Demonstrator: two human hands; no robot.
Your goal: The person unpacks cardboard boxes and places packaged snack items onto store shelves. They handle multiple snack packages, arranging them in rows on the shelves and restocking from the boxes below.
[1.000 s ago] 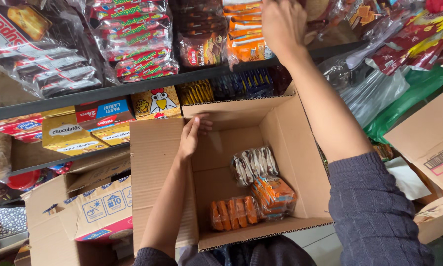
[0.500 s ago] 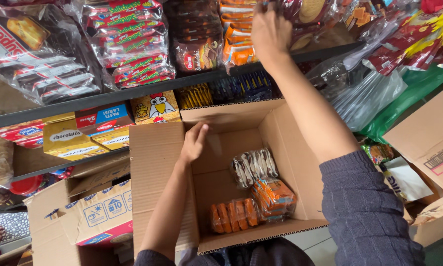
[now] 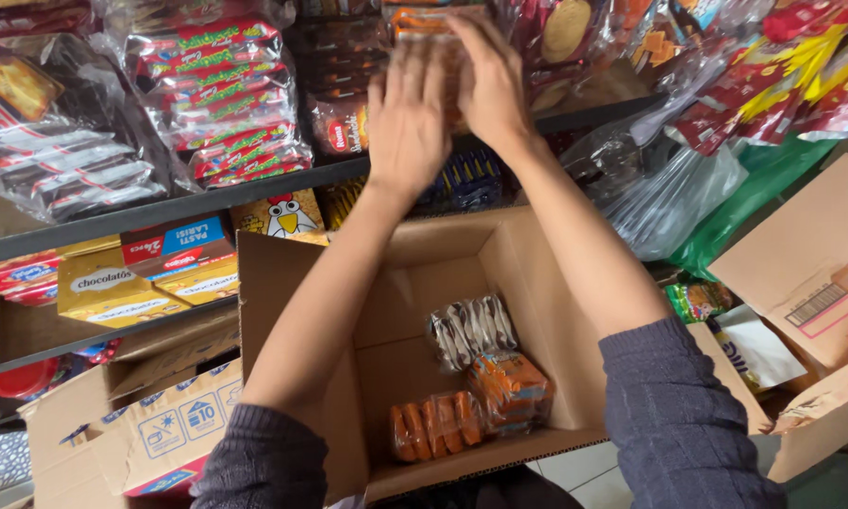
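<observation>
Both hands reach up to the shelf (image 3: 207,200): the left hand (image 3: 407,123) is spread flat and the right hand (image 3: 493,87) is cupped against an orange snack pack (image 3: 424,24), above the open cardboard box (image 3: 282,283).

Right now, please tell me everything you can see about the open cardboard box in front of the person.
The cardboard box is plain brown, with its top flaps folded outward and its mouth open toward the camera. It sits just below the shelf, between the person's forearms. Inside, near the bottom, lie a clear pack of dark round biscuits and two orange snack packs, one partly over the other; the rest is bare cardboard. Neither hand touches it: both the left hand and right hand are up at the shelf.
</observation>
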